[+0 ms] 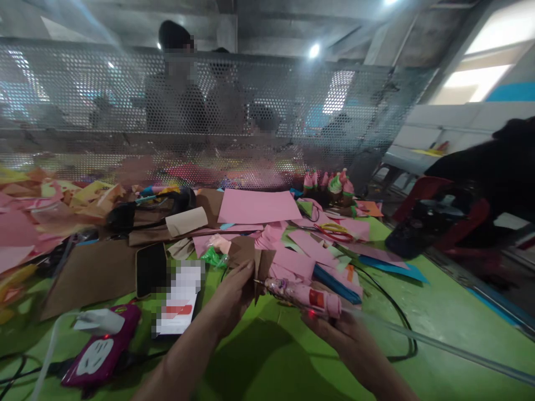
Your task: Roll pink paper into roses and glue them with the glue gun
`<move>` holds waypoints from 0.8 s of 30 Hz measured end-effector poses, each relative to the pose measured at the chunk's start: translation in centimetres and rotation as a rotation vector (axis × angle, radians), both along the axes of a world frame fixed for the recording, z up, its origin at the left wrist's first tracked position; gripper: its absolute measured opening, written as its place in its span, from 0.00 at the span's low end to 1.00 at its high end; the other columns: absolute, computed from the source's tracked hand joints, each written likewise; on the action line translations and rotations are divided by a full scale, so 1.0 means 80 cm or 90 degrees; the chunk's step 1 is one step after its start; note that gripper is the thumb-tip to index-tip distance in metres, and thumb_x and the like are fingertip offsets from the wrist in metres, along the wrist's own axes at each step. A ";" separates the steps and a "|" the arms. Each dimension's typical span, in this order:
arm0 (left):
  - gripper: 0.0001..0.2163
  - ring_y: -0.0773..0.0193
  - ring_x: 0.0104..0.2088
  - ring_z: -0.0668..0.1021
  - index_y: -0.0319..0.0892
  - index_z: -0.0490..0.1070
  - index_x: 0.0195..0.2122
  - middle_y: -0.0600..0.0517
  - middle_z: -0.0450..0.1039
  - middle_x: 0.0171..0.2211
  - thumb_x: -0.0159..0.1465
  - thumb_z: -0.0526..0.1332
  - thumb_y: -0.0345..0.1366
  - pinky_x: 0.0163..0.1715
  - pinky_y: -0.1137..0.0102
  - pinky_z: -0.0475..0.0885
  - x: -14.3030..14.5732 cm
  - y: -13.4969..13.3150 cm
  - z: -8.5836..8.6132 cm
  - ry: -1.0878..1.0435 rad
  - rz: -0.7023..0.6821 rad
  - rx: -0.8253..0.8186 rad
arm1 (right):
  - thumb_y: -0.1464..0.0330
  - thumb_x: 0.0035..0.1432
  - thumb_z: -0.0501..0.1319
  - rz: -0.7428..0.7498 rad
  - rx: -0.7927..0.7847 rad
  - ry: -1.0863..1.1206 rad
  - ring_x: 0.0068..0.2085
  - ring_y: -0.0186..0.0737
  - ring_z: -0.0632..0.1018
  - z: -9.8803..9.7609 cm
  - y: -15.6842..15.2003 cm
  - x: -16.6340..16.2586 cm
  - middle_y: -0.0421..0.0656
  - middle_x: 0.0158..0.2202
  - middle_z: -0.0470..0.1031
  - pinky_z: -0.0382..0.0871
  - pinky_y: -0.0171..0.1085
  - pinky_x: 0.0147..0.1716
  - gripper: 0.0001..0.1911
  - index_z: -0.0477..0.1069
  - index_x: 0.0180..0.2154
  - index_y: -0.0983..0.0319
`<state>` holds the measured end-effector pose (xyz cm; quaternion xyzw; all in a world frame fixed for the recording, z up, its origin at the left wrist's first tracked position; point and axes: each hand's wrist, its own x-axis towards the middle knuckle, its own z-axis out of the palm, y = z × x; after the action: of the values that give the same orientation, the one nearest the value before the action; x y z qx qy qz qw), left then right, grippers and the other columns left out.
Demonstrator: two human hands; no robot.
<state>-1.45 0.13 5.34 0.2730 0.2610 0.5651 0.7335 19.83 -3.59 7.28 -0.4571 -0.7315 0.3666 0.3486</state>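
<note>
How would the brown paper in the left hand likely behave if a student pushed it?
The brown paper is probably light, since it looks thin at its edges. It seems fairly stiff, as it stands up from the left hand without drooping. Still, a firm push might bend it, because it appears to be angled into panels.
</note>
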 end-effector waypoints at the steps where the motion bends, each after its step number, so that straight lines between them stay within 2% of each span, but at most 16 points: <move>1: 0.09 0.65 0.33 0.74 0.41 0.78 0.35 0.52 0.75 0.31 0.59 0.68 0.41 0.35 0.73 0.68 0.000 0.000 0.000 0.004 -0.004 0.002 | 0.55 0.64 0.59 -0.003 -0.007 0.004 0.48 0.54 0.79 -0.002 0.000 0.001 0.48 0.45 0.82 0.70 0.50 0.54 0.19 0.79 0.46 0.60; 5: 0.08 0.69 0.28 0.71 0.41 0.77 0.32 0.54 0.71 0.28 0.60 0.68 0.40 0.30 0.75 0.67 -0.002 0.000 -0.002 0.007 -0.007 -0.008 | 0.55 0.63 0.60 -0.018 -0.026 0.035 0.52 0.55 0.77 -0.008 0.000 0.005 0.48 0.47 0.81 0.68 0.51 0.56 0.20 0.77 0.50 0.59; 12: 0.12 0.70 0.28 0.70 0.39 0.76 0.31 0.52 0.72 0.30 0.58 0.70 0.43 0.28 0.76 0.68 -0.002 0.002 -0.006 0.014 0.003 -0.007 | 0.53 0.62 0.61 -0.012 -0.046 0.077 0.52 0.55 0.77 -0.001 0.001 0.001 0.49 0.48 0.81 0.67 0.52 0.57 0.22 0.76 0.51 0.58; 17: 0.11 0.70 0.27 0.69 0.39 0.76 0.35 0.53 0.70 0.29 0.61 0.67 0.43 0.29 0.76 0.67 -0.002 -0.002 -0.007 0.032 -0.009 0.022 | 0.54 0.62 0.61 -0.009 -0.046 0.078 0.55 0.54 0.75 -0.001 0.004 0.000 0.49 0.53 0.77 0.68 0.50 0.56 0.22 0.75 0.53 0.57; 24: 0.11 0.69 0.28 0.69 0.38 0.77 0.37 0.53 0.69 0.29 0.62 0.66 0.42 0.29 0.75 0.66 -0.003 -0.001 -0.007 0.025 -0.011 0.028 | 0.54 0.61 0.62 -0.021 -0.052 0.093 0.54 0.54 0.76 0.001 0.002 0.002 0.49 0.51 0.79 0.70 0.49 0.55 0.22 0.77 0.51 0.59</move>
<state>-1.66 0.07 4.76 0.3018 0.2605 0.5592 0.7269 19.96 -3.47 7.38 -0.4551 -0.6809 0.4225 0.3882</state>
